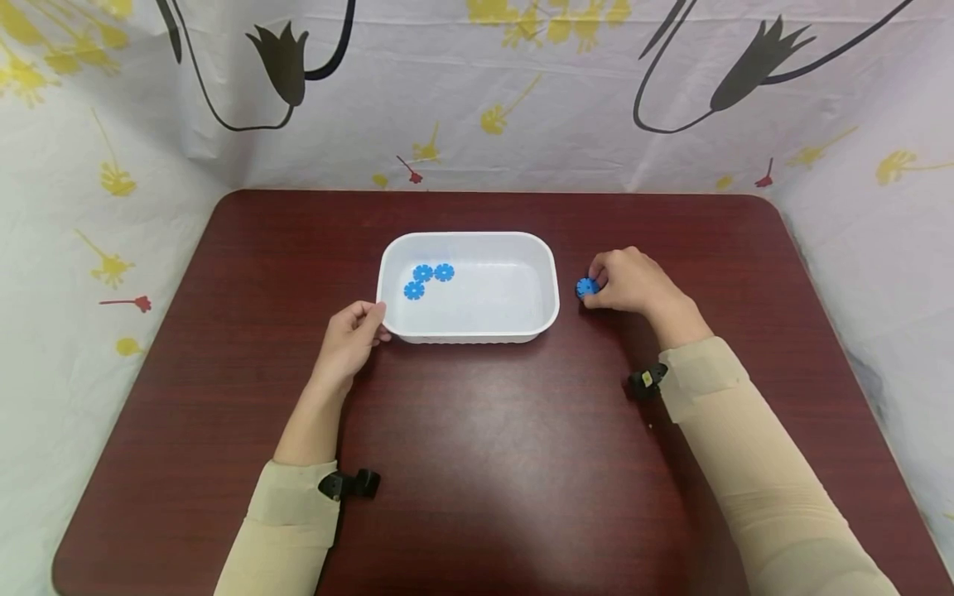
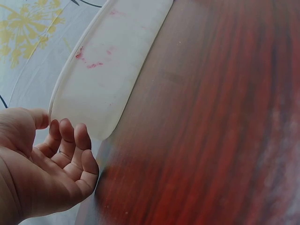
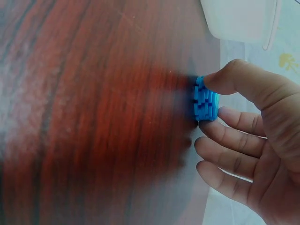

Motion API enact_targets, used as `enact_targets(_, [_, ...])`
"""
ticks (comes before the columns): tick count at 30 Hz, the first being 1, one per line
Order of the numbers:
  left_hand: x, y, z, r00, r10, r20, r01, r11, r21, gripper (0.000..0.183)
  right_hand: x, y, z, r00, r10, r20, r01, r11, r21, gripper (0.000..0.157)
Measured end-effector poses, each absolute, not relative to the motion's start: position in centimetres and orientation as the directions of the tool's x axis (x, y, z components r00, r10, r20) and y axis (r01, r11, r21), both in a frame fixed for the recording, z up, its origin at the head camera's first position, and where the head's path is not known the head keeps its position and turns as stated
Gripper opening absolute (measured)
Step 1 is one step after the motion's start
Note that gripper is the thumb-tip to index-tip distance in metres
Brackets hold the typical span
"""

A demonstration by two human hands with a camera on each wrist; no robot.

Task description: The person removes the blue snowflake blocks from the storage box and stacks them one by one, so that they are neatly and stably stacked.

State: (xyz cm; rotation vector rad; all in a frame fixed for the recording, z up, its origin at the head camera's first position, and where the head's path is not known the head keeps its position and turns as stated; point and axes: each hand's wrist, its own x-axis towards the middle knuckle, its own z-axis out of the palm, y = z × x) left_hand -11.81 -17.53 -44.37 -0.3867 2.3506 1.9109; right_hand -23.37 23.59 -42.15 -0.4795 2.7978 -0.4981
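pinching a stack of blue notched discs point(image 1: 585, 288), a person's right hand point(image 1: 633, 281) was seen over a dark red wood-grain table point(image 1: 477, 447), with a white plastic tub point(image 1: 484, 335) just left of that grip. the left hand point(image 1: 349, 341) gripped the tub at its near left corner, and three single blue discs point(image 1: 422, 273) lay inside, nearer that grip than the other.

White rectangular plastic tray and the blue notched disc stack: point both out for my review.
White rectangular plastic tray point(image 1: 492, 291), head view: bare inner floor.
Blue notched disc stack point(image 3: 206, 101), right wrist view: side edges.
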Motion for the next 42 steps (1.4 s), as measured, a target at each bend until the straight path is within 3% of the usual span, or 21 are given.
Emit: enact_targets(42, [-11.83,-17.52,-44.41,-0.963,-0.142,-0.229,-0.253,0.186,0.950,0.034,-23.12,23.56,-42.05,-0.908,-0.357,-0.218,-0.276,0.903,-0.328,0.046])
